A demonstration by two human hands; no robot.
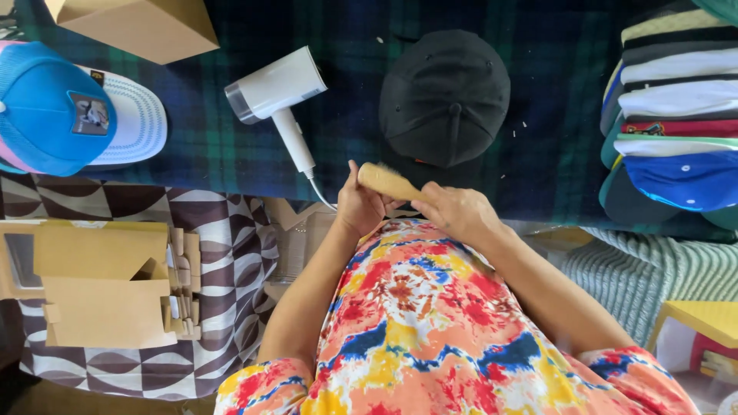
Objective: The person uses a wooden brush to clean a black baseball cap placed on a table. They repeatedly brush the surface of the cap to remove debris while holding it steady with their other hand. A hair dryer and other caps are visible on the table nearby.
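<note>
My right hand [455,209] grips the handle end of a wooden brush [387,182], held level just in front of my body. My left hand [359,204] touches the brush's head end, fingers curled around its underside. A black cap [446,96] lies on the dark plaid cloth [538,154] just beyond the brush. To its left rests a white hair dryer [277,96] with its cord running toward my left hand.
A blue and white cap [73,111] sits far left, a cardboard box [138,27] behind it. A stack of several caps [676,115] stands at the right. Flat cardboard pieces [104,280] lie on a patterned cloth [231,253] at lower left.
</note>
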